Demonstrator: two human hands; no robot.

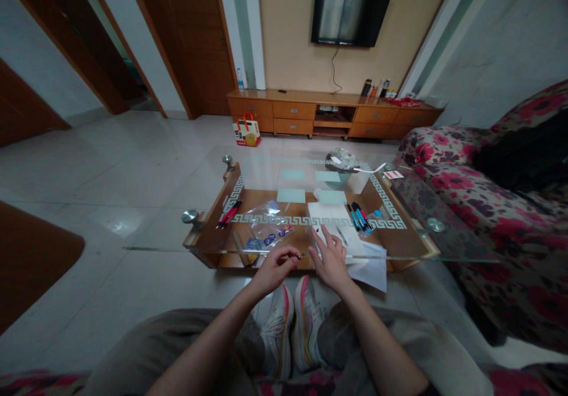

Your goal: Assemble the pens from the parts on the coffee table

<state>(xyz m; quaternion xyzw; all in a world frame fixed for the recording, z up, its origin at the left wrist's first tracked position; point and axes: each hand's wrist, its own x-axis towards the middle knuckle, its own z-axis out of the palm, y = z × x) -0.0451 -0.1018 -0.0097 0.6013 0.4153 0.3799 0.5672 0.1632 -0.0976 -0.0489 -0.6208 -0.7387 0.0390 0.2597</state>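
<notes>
Left hand (276,267): fingers curled, thumb and index fingertip brought together at the near edge of the glass surface (261,177). Pinched at the tips is a small dark piece (299,257); too small to identify. Grip is at the fingertips only; the other fingers are folded in.

Right hand (332,260): released, palm down, fingers extended and slightly spread, thumb held apart toward the left hand. Nothing seen in its grasp. Fingers overlap the white paper (331,213); cannot tell whether they press on it. The two hands are near each other, not touching; the dark piece lies in the gap between them, on the left hand's side.

Around the right hand: a slim pen (342,235) just beyond and right of its fingers, over the paper; a bundle of pens (358,216) farther out to the right; a loose sheet (373,267) just right of the wrist, its corner hanging low.

Around the left hand: a clear plastic bag (265,218) ahead, round blue items (269,240) showing at it; red and dark pens (229,214) farther off, ahead and left.
</notes>
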